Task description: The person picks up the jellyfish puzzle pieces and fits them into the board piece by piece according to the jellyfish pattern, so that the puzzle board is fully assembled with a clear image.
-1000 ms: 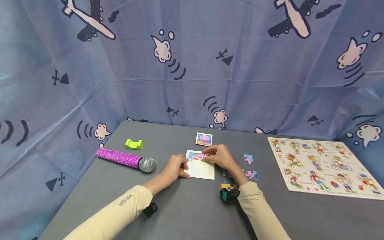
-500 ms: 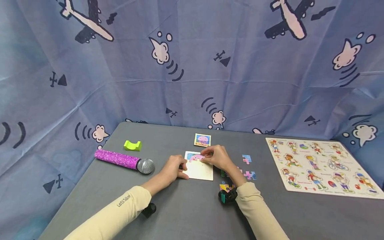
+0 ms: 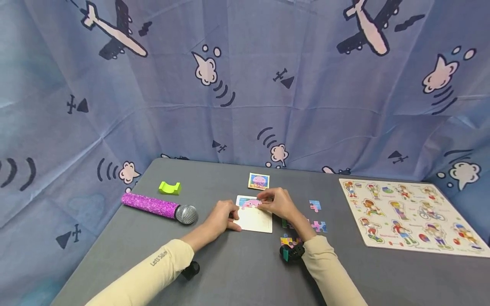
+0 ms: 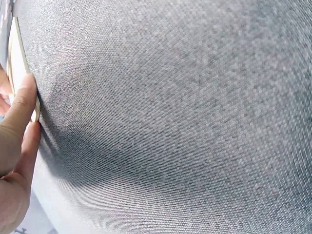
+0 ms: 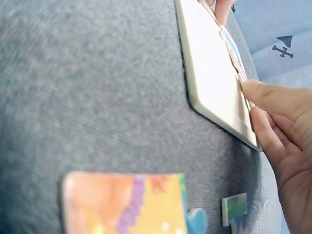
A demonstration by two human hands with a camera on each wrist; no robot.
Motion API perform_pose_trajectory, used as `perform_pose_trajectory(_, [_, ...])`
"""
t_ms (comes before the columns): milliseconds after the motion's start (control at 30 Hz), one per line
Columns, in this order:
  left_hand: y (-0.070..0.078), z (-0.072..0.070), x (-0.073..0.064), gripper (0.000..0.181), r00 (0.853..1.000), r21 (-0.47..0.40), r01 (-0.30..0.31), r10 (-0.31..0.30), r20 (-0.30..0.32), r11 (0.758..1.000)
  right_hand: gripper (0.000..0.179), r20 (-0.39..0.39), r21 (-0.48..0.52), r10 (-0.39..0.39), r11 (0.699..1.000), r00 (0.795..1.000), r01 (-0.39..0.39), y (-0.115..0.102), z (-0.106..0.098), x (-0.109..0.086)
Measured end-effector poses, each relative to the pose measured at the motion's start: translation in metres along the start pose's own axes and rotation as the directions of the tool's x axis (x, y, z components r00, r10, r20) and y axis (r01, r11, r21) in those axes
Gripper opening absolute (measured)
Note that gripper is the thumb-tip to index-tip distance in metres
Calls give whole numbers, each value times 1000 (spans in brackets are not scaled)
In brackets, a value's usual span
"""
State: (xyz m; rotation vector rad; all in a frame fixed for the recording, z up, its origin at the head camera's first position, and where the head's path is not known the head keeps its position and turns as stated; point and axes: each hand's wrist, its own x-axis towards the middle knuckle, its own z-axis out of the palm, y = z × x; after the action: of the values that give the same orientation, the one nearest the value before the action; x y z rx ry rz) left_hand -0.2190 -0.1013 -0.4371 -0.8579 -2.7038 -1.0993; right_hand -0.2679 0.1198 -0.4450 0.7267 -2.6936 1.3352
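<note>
A small square puzzle board [image 3: 254, 222] lies on the grey table, with pink-and-blue jigsaw pieces [image 3: 249, 203] set along its far side and bare pale wood nearer me. My left hand [image 3: 221, 216] holds the board's left edge; in the left wrist view its fingers [image 4: 22, 105] lie on the rim. At the board's far right corner, my right hand [image 3: 281, 204] pinches a puzzle piece, mostly hidden by the fingers. The right wrist view has the thumb and fingers [image 5: 267, 97] at the end of that row of pieces, right at the board [image 5: 209, 63].
Loose jigsaw pieces [image 3: 319, 226] lie right of the board, some partly behind my right forearm. A small jellyfish picture [image 3: 258, 181] sits beyond it. Leftward are a glittery pink microphone [image 3: 153, 205] and a green holder [image 3: 170, 188]. A large figure puzzle [image 3: 409, 214] lies at right.
The head view has shifted slightly. Both hands stay at the board, and the right fingers have moved only a little at the far corner.
</note>
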Motion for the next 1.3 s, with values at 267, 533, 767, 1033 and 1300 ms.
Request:
perform_pose_trajectory(267, [0,4,-4,30,1000,-11,1,-1,17,1000,18,-11,44,24,999,1000,-24,7,1,-6])
perform_pose_trajectory(533, [-4,6,-5,31,999,-2,-38,38,6,999,25,18,298,90,950,996,-92,22,-6,-10])
perform_pose_trajectory(767, [-4,3,-3,30,998,-12,-55,55,11,998,31,28,421,165,893,986,-161,28,-20,-14])
perform_pose_trajectory(1033, [-1,2,0,33,999,36,-53,54,-6,998,36,-6,441,185,883,983,-163,36,-37,-22])
perform_pose_trajectory(1300, [0,0,2,33,999,56,-45,45,-9,997,36,-50,424,183,894,982,-145,48,-54,-31])
